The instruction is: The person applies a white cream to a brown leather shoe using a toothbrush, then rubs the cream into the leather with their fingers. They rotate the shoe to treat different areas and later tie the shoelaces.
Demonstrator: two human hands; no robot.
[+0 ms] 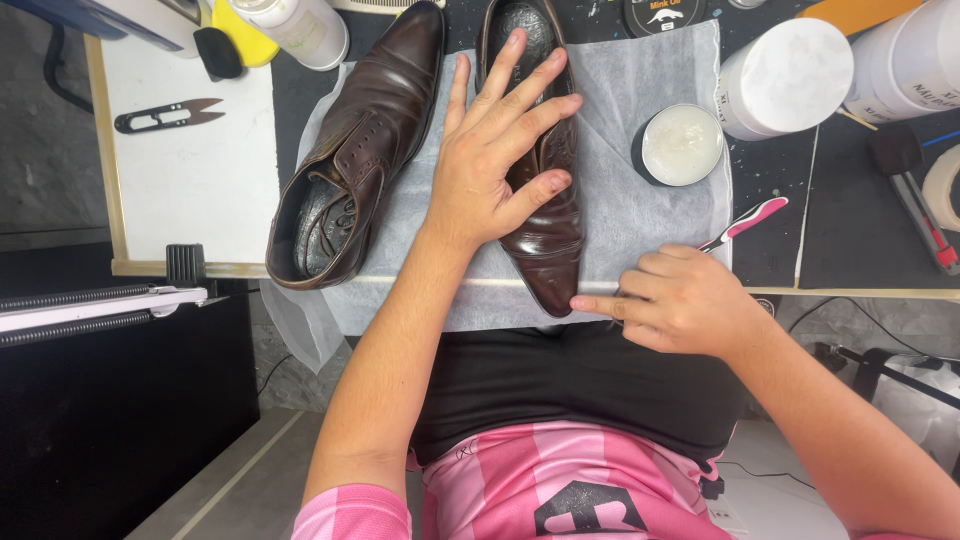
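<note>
Two dark brown leather shoes lie on a white cloth point(640, 90) on the worktable. My left hand point(495, 150) rests flat, fingers spread, on top of the right-hand shoe point(548, 250), whose toe points toward me. My right hand point(680, 298) is closed around a pink and white brush handle point(745, 220), with the index finger stretched out to touch the shoe's toe. The other shoe point(355, 150) lies to the left, its opening and laces facing up.
An open round tin of pale cream point(680, 145) sits right of the shoe. White cylindrical containers point(785, 75) stand at the back right. Thread snips point(165, 115) lie on a white board at the left. A utility knife point(925, 215) lies at far right.
</note>
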